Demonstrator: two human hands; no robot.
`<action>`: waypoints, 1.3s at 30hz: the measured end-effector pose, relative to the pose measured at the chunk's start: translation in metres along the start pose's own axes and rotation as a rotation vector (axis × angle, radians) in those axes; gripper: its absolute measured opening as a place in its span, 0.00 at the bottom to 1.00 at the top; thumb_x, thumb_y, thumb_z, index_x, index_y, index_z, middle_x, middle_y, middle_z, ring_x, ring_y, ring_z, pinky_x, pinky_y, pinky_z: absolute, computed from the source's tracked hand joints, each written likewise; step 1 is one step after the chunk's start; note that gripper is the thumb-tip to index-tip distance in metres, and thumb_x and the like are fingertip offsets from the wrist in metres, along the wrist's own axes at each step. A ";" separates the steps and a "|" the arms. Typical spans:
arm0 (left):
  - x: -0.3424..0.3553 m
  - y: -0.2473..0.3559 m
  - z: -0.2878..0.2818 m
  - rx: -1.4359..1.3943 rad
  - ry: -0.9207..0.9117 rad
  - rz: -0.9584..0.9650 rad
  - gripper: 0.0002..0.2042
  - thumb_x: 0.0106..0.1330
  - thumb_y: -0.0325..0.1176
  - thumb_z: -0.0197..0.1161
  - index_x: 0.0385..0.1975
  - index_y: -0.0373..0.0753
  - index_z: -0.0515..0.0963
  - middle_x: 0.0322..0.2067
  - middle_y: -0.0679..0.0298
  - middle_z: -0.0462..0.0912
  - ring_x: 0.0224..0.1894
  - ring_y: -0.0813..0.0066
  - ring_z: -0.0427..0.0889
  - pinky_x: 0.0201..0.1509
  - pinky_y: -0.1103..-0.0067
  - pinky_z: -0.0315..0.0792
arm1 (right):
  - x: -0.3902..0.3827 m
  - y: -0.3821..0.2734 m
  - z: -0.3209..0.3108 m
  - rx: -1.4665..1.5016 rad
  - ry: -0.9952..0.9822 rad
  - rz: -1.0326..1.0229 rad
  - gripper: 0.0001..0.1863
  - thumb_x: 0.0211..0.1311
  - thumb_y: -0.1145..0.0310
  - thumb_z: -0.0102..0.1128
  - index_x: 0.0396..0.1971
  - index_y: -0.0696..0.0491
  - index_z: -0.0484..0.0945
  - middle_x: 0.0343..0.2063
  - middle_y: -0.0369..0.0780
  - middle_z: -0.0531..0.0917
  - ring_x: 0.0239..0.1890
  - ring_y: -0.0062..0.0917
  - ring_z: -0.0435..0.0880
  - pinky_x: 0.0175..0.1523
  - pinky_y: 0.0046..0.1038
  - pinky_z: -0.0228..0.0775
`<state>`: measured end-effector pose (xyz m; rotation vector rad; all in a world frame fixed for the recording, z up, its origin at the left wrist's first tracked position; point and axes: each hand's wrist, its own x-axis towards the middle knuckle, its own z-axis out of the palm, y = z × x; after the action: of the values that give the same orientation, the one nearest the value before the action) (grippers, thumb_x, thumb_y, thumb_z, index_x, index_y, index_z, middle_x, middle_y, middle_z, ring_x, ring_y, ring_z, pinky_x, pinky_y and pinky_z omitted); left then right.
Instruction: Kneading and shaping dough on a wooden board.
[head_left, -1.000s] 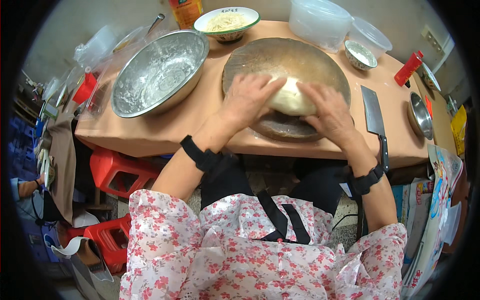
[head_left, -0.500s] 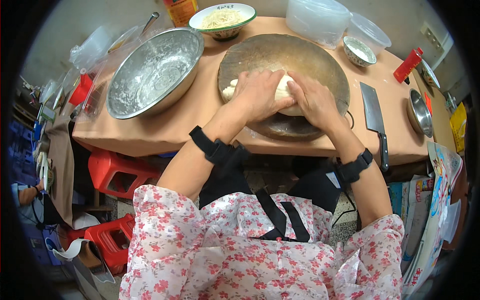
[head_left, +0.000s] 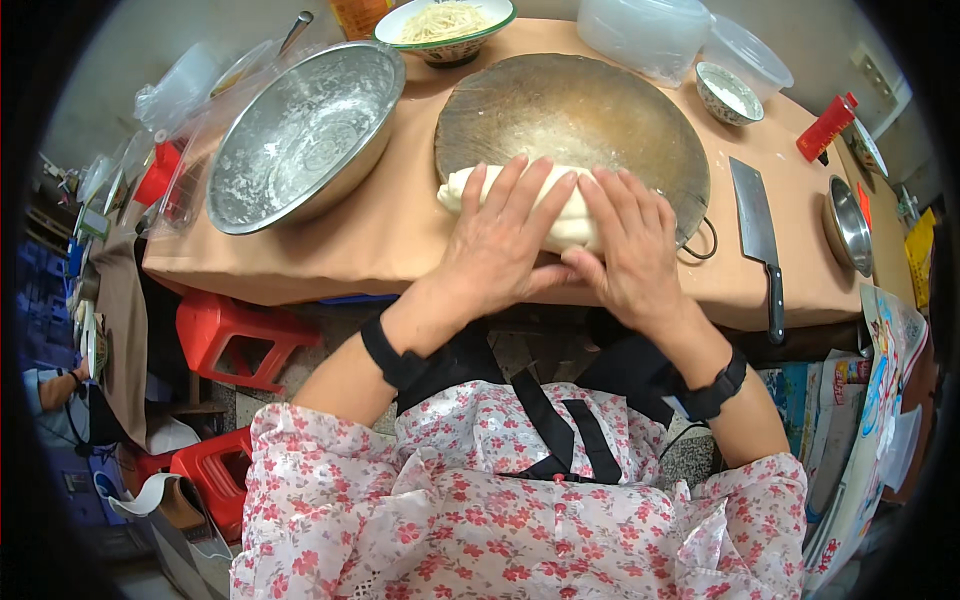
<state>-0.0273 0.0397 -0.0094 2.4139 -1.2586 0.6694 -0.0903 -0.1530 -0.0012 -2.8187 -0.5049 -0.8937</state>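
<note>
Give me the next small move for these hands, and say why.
Probably press the dough gently forward: the left hand and right hand both lie open over it, and it sits toward the near side of the board, with bare surface beyond.

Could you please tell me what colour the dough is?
The dough is creamy white; the head view shows it best.

my left hand (head_left: 508,235) and right hand (head_left: 637,245) lie spread over the pale dough (head_left: 572,225), fingers pointing away from me, thumbs close together. under them is the round wooden board (head_left: 570,100). left of my left hand sits a floury metal bowl (head_left: 362,168); right of my right hand lies a cleaver (head_left: 756,220); beyond my left hand stands a green-rimmed bowl (head_left: 452,48) of pale strands (head_left: 445,22).
</note>
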 end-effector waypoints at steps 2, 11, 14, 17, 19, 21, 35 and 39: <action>0.024 -0.013 0.000 -0.031 -0.085 -0.027 0.44 0.54 0.60 0.66 0.68 0.42 0.61 0.65 0.52 0.64 0.68 0.52 0.61 0.69 0.52 0.50 | 0.021 0.017 0.007 -0.009 0.028 -0.011 0.35 0.61 0.45 0.56 0.63 0.52 0.68 0.58 0.44 0.73 0.60 0.39 0.71 0.61 0.43 0.59; 0.086 -0.041 0.001 -0.216 -0.407 -0.169 0.39 0.60 0.64 0.59 0.67 0.45 0.63 0.61 0.53 0.71 0.65 0.51 0.66 0.66 0.58 0.57 | 0.065 0.053 0.012 0.326 -0.274 0.339 0.33 0.68 0.39 0.44 0.60 0.49 0.73 0.50 0.48 0.81 0.57 0.42 0.76 0.56 0.46 0.67; 0.054 -0.034 0.010 -0.099 -0.184 -0.062 0.39 0.58 0.61 0.62 0.66 0.45 0.64 0.59 0.53 0.72 0.63 0.52 0.67 0.66 0.59 0.56 | 0.052 0.038 0.008 0.160 -0.275 0.270 0.32 0.66 0.42 0.49 0.61 0.48 0.71 0.51 0.46 0.80 0.56 0.42 0.77 0.57 0.45 0.67; 0.014 -0.014 0.005 -0.037 -0.012 0.022 0.42 0.54 0.59 0.66 0.68 0.47 0.62 0.64 0.52 0.64 0.66 0.50 0.61 0.69 0.51 0.49 | 0.016 0.017 -0.001 0.127 -0.082 0.086 0.33 0.61 0.46 0.57 0.62 0.49 0.70 0.57 0.45 0.74 0.60 0.43 0.71 0.62 0.45 0.60; -0.010 0.002 -0.003 -0.021 -0.026 0.030 0.44 0.52 0.59 0.67 0.69 0.49 0.60 0.68 0.52 0.57 0.71 0.50 0.53 0.72 0.50 0.42 | -0.009 0.002 -0.007 0.030 0.012 -0.028 0.35 0.59 0.47 0.60 0.63 0.50 0.70 0.63 0.46 0.69 0.65 0.44 0.65 0.66 0.47 0.52; -0.029 0.009 -0.009 -0.023 -0.113 0.030 0.45 0.51 0.60 0.68 0.70 0.50 0.60 0.72 0.53 0.49 0.75 0.51 0.42 0.74 0.50 0.34 | -0.028 -0.010 -0.013 0.001 -0.017 -0.048 0.36 0.59 0.45 0.59 0.64 0.49 0.68 0.67 0.45 0.65 0.70 0.44 0.59 0.70 0.48 0.43; 0.073 -0.040 -0.001 -0.181 -0.383 -0.139 0.32 0.70 0.61 0.46 0.67 0.46 0.63 0.58 0.53 0.73 0.64 0.52 0.67 0.66 0.58 0.57 | 0.061 0.043 -0.003 0.278 -0.381 0.330 0.33 0.68 0.43 0.48 0.63 0.52 0.70 0.57 0.50 0.76 0.61 0.42 0.73 0.62 0.41 0.63; 0.092 -0.038 -0.002 -0.246 -0.409 -0.221 0.31 0.70 0.62 0.45 0.65 0.47 0.66 0.56 0.53 0.74 0.59 0.49 0.71 0.61 0.57 0.61 | 0.066 0.066 0.015 0.360 -0.260 0.412 0.34 0.68 0.40 0.45 0.59 0.52 0.74 0.59 0.48 0.75 0.62 0.45 0.71 0.62 0.43 0.63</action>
<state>0.0498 0.0000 0.0401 2.4992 -1.1093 -0.0467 -0.0083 -0.1931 0.0233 -2.5681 -0.0857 -0.3221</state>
